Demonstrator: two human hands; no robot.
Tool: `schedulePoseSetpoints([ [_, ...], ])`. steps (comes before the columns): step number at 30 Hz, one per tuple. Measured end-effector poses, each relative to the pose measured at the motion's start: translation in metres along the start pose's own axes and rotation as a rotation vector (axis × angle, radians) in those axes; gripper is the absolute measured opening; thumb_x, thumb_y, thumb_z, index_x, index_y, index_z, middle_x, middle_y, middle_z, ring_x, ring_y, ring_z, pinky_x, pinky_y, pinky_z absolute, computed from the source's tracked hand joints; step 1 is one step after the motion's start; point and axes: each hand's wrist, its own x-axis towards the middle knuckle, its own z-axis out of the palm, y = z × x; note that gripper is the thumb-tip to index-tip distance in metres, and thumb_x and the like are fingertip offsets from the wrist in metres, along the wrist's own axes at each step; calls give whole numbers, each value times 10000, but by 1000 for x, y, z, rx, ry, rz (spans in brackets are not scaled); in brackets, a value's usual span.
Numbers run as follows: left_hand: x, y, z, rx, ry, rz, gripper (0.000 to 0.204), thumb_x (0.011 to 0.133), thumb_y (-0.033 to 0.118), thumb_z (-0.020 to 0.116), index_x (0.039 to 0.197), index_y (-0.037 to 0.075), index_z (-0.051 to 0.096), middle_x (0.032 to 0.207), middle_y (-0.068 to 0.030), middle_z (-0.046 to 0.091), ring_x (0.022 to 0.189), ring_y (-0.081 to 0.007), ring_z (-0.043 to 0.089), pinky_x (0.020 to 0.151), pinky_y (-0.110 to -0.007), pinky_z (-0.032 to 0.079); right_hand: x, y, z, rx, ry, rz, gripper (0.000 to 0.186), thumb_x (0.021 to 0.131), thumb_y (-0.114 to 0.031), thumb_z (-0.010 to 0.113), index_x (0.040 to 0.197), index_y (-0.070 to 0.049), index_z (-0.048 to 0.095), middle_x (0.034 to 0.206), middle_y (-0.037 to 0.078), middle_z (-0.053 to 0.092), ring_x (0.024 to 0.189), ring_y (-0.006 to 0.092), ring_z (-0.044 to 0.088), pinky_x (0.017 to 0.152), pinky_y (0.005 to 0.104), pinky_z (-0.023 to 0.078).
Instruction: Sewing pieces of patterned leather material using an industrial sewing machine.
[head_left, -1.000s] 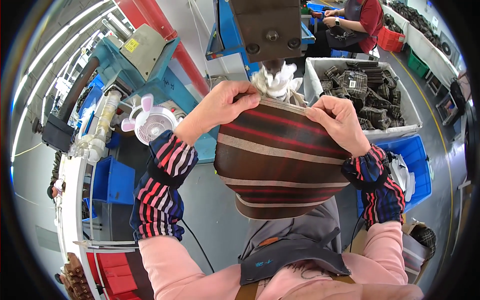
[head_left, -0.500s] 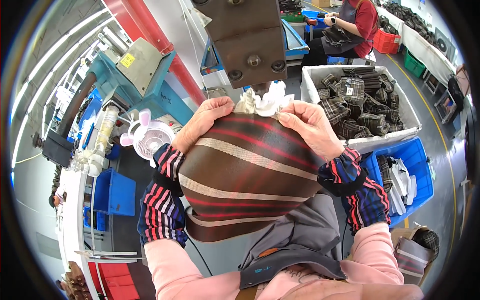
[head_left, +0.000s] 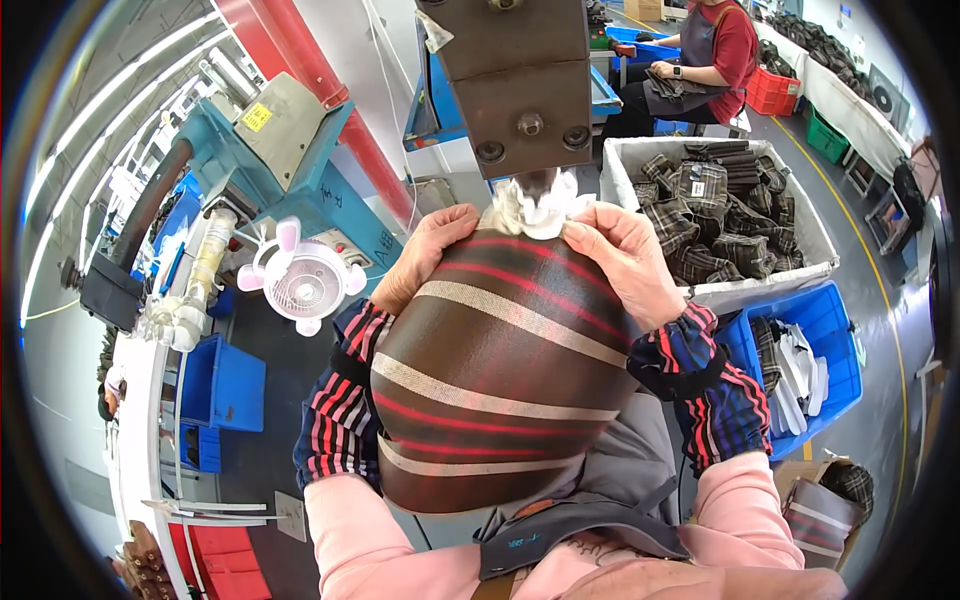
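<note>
- I have the striped brown sheet (head_left: pixel 500 345) in the middle of my view, in front of the person's lap, its top edge just below the machine head (head_left: pixel 515 85) and its lower part bulging down toward the grey apron (head_left: pixel 630 465).
- At the left hand (head_left: pixel 430 252), I see the grip closed at the sheet's upper left edge; the thumb's exact contact is hard to make out.
- At the right hand (head_left: pixel 625 260), I see a narrow pinch on the upper edge, thumb on the near face, fingers mostly hidden behind.
- I judge the sheet light and thin, with some spring: it bows into a smooth curve instead of hanging limp. The sheen suggests a coated, leather-like face, perhaps slippery and easily scuffed or creased.
- I would take hold along the rim, as these hands do, one toward each end of the top edge, leaving the broad face unpressed.
- The white ruffled cloth (head_left: pixel 535 207) bunches between the hands at that edge and hides part of it from me. The machine head overhangs it, so I see little headroom there.
- To the left I have a white fan (head_left: pixel 303 283) and a teal machine (head_left: pixel 300 190).
- To the right stand a pale bin (head_left: pixel 745 290) of plaid pieces and a blue crate (head_left: pixel 846 345) with white strips (head_left: pixel 800 380); farther back, a co-worker (head_left: pixel 733 50) sits.
</note>
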Motion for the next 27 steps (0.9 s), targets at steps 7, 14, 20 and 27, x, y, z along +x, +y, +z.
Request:
schedulePoseSetpoints([
  [7,-5,2,21,61,-112,91,285,854,165,490,1062,-21,551,985,-27,597,869,-89,544,774,-221,424,-27,-16,-17,-273,75,76,134,852,-97,557,760,-1,565,669,-45,499,633,17,410,562,170,340],
  [14,-15,1,16,81,-20,10,195,888,187,451,799,30,524,760,43,515,704,-46,444,631,-208,371,-4,-1,3,-202,70,-47,126,846,-88,576,793,27,578,687,-54,526,647,18,436,569,185,370],
  [20,-68,20,26,1149,48,564,126,827,158,538,776,44,554,727,-76,516,724,-222,507,669,-325,368,-38,-23,13,-566,-22,-112,87,807,-56,603,760,11,575,557,33,489,543,45,408,512,214,375],
  [27,-123,33,103,1312,-98,632,109,780,113,597,851,53,539,725,-79,503,712,-262,518,625,-343,406,-81,-26,44,-528,-156,-171,81,788,-58,617,748,-9,566,565,99,505,471,169,439,469,260,380],
])
